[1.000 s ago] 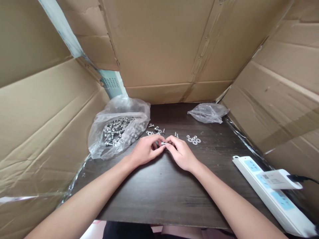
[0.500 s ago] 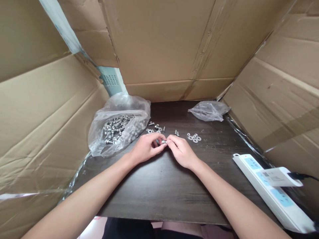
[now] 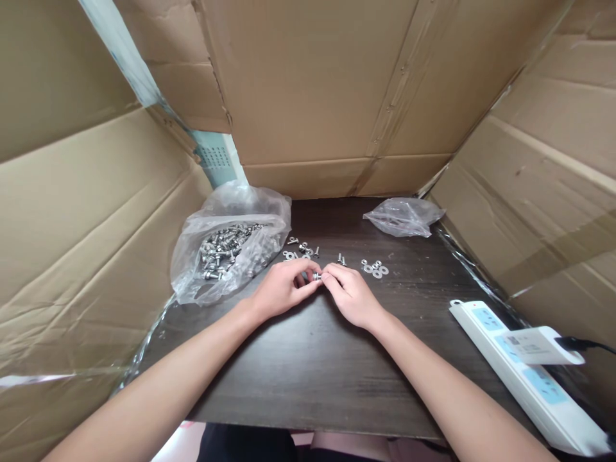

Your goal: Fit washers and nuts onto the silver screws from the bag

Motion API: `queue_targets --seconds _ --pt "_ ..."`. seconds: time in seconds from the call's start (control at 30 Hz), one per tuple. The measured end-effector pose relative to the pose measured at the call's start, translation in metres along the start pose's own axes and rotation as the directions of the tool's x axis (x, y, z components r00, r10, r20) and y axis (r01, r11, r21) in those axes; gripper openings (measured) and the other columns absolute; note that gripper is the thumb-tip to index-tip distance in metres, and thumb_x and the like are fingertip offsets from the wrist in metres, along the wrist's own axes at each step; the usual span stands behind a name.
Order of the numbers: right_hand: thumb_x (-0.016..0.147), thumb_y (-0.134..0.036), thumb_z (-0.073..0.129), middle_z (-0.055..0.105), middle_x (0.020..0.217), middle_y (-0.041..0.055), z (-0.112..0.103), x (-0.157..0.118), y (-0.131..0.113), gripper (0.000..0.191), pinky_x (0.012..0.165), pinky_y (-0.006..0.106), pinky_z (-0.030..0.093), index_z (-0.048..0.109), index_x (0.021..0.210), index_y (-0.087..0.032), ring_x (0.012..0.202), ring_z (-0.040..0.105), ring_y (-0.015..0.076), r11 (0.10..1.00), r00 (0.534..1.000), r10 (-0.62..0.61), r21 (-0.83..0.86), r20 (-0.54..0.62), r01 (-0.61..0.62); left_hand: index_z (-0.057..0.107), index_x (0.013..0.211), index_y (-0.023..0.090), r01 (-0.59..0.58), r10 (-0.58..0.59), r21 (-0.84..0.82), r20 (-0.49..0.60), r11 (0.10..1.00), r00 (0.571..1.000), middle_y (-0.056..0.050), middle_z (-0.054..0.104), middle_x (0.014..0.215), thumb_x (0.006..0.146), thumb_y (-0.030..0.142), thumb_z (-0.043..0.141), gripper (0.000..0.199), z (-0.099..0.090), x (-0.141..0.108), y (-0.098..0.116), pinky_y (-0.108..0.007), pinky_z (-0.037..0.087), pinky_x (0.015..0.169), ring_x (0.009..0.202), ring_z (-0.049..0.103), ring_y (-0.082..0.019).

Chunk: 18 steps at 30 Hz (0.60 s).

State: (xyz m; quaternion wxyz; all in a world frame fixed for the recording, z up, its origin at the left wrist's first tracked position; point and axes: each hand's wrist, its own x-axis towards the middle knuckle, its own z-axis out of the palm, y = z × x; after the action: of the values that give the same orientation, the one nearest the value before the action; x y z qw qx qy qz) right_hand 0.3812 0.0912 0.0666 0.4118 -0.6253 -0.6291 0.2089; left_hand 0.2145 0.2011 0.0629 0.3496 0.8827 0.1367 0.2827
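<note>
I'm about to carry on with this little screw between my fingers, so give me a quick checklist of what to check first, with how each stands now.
1. Screw pinched between left hand and right hand: ok.
2. Washer seated on it: cannot tell, too small.
3. Spare washers within reach beside the right hand: ok.
4. Bag of screws open, on the table: ok.
5. Loose screws away from the table's edge: ok.
6. Power strip apart from both hands: ok.
</note>
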Motion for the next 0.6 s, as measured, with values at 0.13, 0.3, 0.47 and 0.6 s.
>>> queue_targets --seconds 0.13,0.3,0.47,0.6 --pt "0.099 -0.024 0.048 0.061 0.087 0.0024 -0.0013 -0.0016 -0.0033 0.016 0.078 0.031 0.041 0.058 0.087 -0.020 0.080 0.056 0.0170 0.999 1.000 0.014 0.031 -0.018 -0.014 0.069 0.105 0.018 0.006 -0.006 0.018 -0.008 1.000 1.000 0.000 0.070 0.087 0.096 0.029 0.066 0.015 -0.0017 0.0013 0.0017 -0.019 0.051 0.066 0.070 0.063 -0.010" --pt "0.098 -0.024 0.049 0.060 0.084 0.0022 -0.0017 -0.0023 -0.0048 0.014 0.074 0.031 0.041 0.055 0.085 -0.020 0.077 0.055 0.0174 1.000 0.999 0.019 0.013 -0.034 -0.019 0.069 0.105 0.018 0.007 -0.007 -0.011 0.001 1.000 1.000 -0.001 0.070 0.088 0.096 0.031 0.065 0.016 -0.0016 0.0017 0.0024 -0.019 0.052 0.066 0.070 0.063 -0.009" --pt "0.102 -0.027 0.043 0.059 0.081 0.0024 -0.0011 -0.0014 -0.0038 0.026 0.075 0.031 0.040 0.051 0.078 -0.020 0.077 0.055 0.0171 1.000 1.000 0.015 0.012 -0.019 -0.015 0.070 0.106 0.018 0.011 -0.011 -0.017 0.012 1.000 1.000 -0.001 0.070 0.087 0.095 0.027 0.066 0.015 -0.0007 0.0013 0.0013 -0.019 0.052 0.066 0.068 0.063 -0.009" --pt "0.102 -0.028 0.044 0.061 0.083 0.0026 -0.0013 -0.0022 -0.0046 0.024 0.076 0.031 0.041 0.054 0.081 -0.020 0.079 0.056 0.0170 0.999 1.000 0.025 0.031 -0.014 -0.025 0.070 0.105 0.018 0.010 -0.010 -0.003 0.015 1.000 1.000 0.000 0.070 0.087 0.094 0.026 0.066 0.014 -0.0011 0.0010 0.0007 -0.019 0.052 0.066 0.068 0.063 -0.009"
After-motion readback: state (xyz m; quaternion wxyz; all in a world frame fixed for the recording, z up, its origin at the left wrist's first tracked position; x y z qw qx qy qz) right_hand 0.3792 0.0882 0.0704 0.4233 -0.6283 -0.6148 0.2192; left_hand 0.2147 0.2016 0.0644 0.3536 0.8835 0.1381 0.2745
